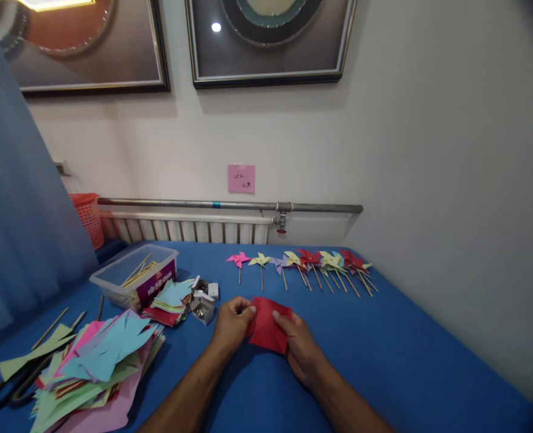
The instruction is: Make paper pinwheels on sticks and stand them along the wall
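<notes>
A square of red paper (268, 325) is held up over the blue table, with cuts showing near its edges. My left hand (232, 322) pinches its left edge between thumb and fingers. On the opposite side, my right hand (300, 346) grips the sheet, thumb on top and fingers behind. Just left of my left hand stand small open boxes (203, 308) with shiny metal bits inside. Beyond my hands lies a row of paper pinwheels on sticks (309, 258), in pink, yellow, purple and red.
At left are a pile of coloured paper (108, 355), scissors (11, 391) and a smaller stack of paper squares (171, 300). A clear plastic tub (113, 273) holds wooden sticks. A red basket (88, 219) and blue curtain (18, 180) stand farther left. Pipes (230, 205) run along the wall.
</notes>
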A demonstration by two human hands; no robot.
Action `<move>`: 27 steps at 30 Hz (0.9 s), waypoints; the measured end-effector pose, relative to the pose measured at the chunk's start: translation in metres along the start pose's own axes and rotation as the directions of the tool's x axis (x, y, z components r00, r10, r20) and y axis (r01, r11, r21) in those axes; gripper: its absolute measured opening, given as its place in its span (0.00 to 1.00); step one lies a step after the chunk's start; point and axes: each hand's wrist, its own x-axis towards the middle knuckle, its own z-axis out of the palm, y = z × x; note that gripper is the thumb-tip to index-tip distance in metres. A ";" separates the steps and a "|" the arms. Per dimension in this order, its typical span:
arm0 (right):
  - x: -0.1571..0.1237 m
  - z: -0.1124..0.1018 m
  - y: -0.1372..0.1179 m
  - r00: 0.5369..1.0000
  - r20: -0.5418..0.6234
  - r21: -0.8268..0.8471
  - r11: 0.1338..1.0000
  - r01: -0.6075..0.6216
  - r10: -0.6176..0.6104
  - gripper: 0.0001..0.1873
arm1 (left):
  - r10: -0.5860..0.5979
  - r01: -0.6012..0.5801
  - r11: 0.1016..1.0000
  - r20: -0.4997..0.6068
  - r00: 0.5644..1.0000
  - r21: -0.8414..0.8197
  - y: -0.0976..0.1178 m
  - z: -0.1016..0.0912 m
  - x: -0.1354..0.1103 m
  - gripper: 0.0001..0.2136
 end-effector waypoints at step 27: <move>0.001 -0.008 0.019 0.995 -0.076 -0.171 0.984 0.057 -0.071 0.23 | -0.204 0.204 0.885 0.046 0.978 -0.418 0.000 0.008 -0.007 0.21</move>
